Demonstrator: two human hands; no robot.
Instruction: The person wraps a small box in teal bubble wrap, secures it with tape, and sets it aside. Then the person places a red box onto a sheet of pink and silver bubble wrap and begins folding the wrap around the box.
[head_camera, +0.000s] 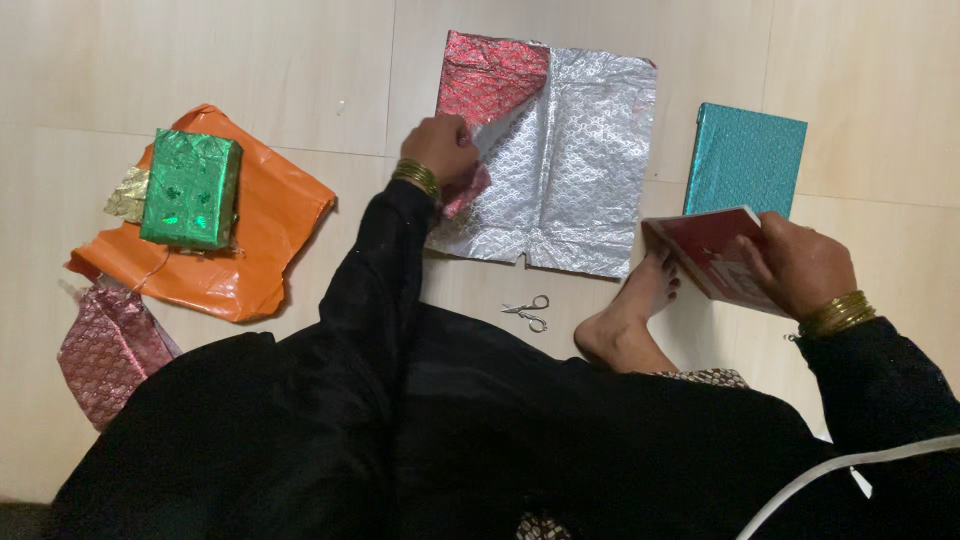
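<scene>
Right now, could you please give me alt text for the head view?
Seated on the floor, a person's left hand grips a silver wrapping sheet while the right hand holds a red box. Scissors lie nearby.

To my left: a green parcel (191, 188) on an orange bag (262, 232), a pink parcel (110, 348) below. Scissors (528, 311) before me; a teal parcel (745, 160) lies right.
</scene>
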